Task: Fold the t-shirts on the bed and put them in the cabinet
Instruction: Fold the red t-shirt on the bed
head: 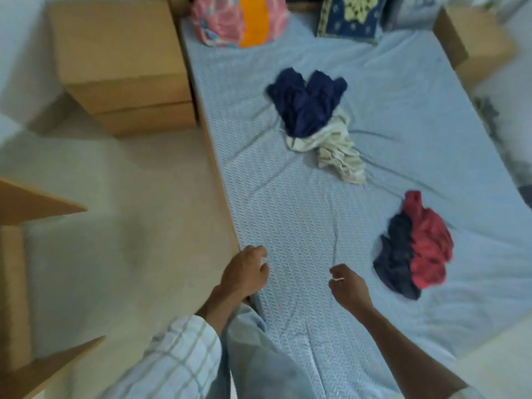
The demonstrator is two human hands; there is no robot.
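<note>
Head view, looking down along the bed (302, 226), which carries a pale blue patterned sheet.

Nearest: left hand (244, 272) over the bed's left edge, fingers loosely curled, nothing in them. Checked sleeve (178, 358) on that forearm. Right hand (349, 289) over the sheet just right of the left hand, fingers also curled in, holding nothing; a small pale mark near the knuckles, possibly a ring, frame too blurred to say. Neither hand touches any garment.

Right of the right hand, apart from it: crumpled red and dark t-shirt heap (414, 249) on the sheet, red portion to the right, dark portion to the left.

Mid-bed, further up: cream t-shirt (336, 151), bunched, with a navy t-shirt (308, 102) lying partly over its upper end. All garments unfolded.

Far end: pink and orange pillow (239, 21) at left, dark blue floral pillow (351, 15) beside it.

Off the bed: wooden bedside unit (121, 67) against its upper left side; a second wooden unit (475, 38) at upper right. Wooden panels (31, 203) at the frame's left edge, over pale floor.
</note>
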